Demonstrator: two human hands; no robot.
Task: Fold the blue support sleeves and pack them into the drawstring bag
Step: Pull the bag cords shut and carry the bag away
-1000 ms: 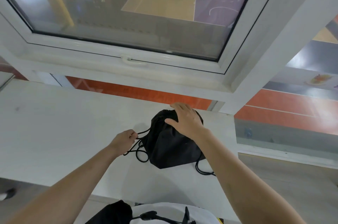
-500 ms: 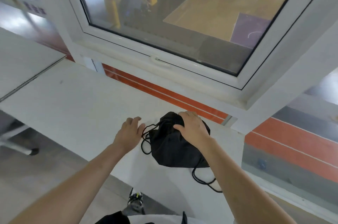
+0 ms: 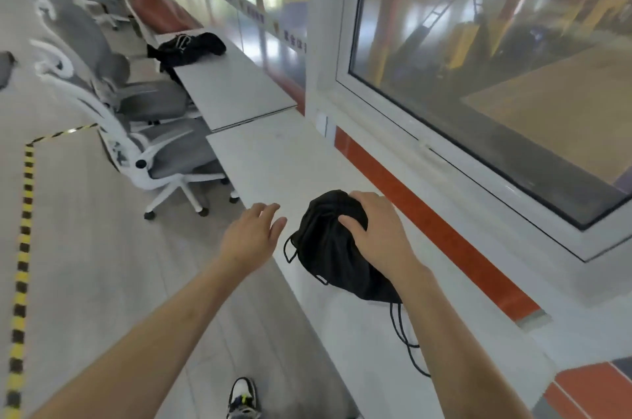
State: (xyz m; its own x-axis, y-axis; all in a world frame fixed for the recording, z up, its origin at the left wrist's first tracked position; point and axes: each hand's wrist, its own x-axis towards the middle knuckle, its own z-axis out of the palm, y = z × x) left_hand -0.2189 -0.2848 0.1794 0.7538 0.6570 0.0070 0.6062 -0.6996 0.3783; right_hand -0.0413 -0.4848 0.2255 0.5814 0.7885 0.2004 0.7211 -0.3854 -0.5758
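White counter [image 3: 273,162] at centre: my right hand [image 3: 379,233] grips the drawstring bag [image 3: 328,257]; my left hand [image 3: 253,237] hovers just left, fingers spread, empty.

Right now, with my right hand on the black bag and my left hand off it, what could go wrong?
The drawstring bag sits near the front edge of the white ledge, held only by the right hand; a nudge could tip it off. Its loose cords trail toward the edge and could snag the right forearm. The left hand is open and hovers past the edge, so it steadies nothing.
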